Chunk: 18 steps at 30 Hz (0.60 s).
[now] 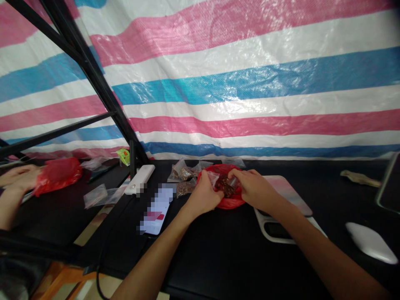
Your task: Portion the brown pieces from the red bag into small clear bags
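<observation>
My left hand [203, 195] and my right hand [256, 189] meet above a red plastic bag [229, 203] on a black table top [212, 254]. Each hand pinches one upper corner of a small clear plastic packet [225, 186] holding dark brown pieces. The packet's lower part sags between my hands and lies against the red bag. Just left of my left hand are clear packets of brown pieces [185, 188], partly overlapping one another. My fingers hide part of the held packet's top.
A blurred phone [156, 210] and a white power bank [140, 179] lie left of my hands. A pink-toned mat [287, 193], white mouse [371, 242] and beige strip [359, 178] lie right. A black frame [90, 71] holds a mirror-like panel reflecting hands and a red bag; a striped tarp [250, 87] hangs behind.
</observation>
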Each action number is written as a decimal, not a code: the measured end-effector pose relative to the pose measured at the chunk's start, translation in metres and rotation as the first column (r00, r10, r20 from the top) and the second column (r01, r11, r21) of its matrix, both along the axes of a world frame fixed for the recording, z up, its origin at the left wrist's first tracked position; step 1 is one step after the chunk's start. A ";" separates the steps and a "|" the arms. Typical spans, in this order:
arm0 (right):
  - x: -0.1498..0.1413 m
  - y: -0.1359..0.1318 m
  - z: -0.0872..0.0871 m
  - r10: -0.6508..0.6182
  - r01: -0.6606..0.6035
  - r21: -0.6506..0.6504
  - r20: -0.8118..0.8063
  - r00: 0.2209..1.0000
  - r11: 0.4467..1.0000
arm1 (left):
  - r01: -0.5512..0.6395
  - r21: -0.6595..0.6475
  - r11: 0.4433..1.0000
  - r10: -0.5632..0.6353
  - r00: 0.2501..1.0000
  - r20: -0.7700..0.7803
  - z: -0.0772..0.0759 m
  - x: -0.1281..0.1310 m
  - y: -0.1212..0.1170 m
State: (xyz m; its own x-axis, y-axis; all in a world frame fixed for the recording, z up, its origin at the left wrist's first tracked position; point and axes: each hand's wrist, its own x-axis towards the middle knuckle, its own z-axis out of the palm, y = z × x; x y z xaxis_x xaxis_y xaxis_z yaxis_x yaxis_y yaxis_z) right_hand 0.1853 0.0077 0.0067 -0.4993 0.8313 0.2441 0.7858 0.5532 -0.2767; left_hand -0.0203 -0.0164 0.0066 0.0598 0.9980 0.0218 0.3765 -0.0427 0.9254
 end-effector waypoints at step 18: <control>-0.002 -0.008 0.016 -0.111 0.106 0.053 0.104 0.988 0.993 | -0.215 0.179 0.960 0.279 0.794 -0.540 0.002 0.007 -0.001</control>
State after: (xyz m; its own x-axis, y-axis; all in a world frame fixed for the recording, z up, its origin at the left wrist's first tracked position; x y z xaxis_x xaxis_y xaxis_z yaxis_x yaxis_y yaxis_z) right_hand 0.1831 -0.0005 0.0222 -0.4325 0.8707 0.2342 0.8652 0.4738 -0.1638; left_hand -0.0132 -0.0170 0.0082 -0.1549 0.9742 0.1639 0.8342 0.0401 0.5500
